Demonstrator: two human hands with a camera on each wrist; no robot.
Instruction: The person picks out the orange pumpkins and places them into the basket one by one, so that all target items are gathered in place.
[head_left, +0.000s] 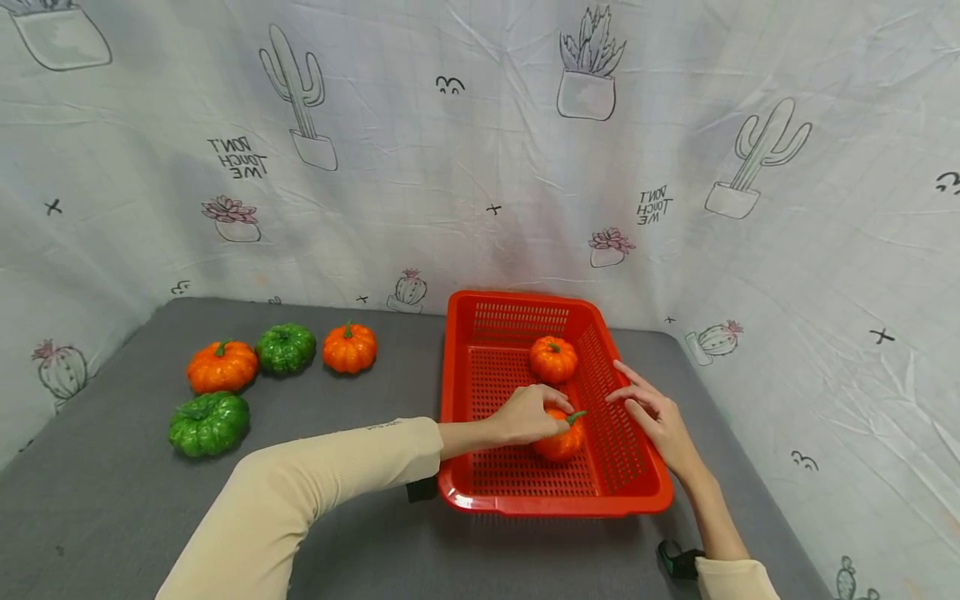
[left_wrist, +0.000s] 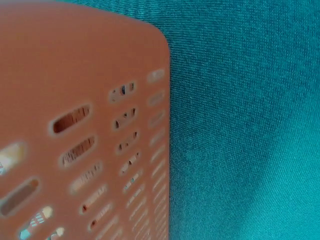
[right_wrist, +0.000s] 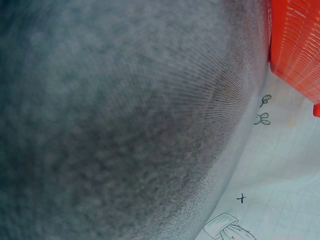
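A red plastic basket [head_left: 555,505] with slotted walls stands on the grey table. Inside it, my left hand [head_left: 528,414] grips a small orange pumpkin [head_left: 558,446] from above, its green stem pointing right. Farther back in the basket lies another orange pumpkin [head_left: 553,359]. My right hand [head_left: 660,425] lies over the basket's right rim, fingers loosely extended inward; whether they press on it I cannot tell. The left wrist view shows only the slotted basket wall [left_wrist: 100,55] and cloth. In the right wrist view, part of the basket [right_wrist: 300,50] appears at the upper right; neither wrist view shows a hand.
To the left on the table [head_left: 360,517] sit two orange pumpkins, one nearer the wall [head_left: 349,348] and one farther left [head_left: 222,367], plus two green pumpkins, one behind [head_left: 286,349] and one in front [head_left: 209,424]. A white printed curtain [head_left: 420,167] rises behind the table.
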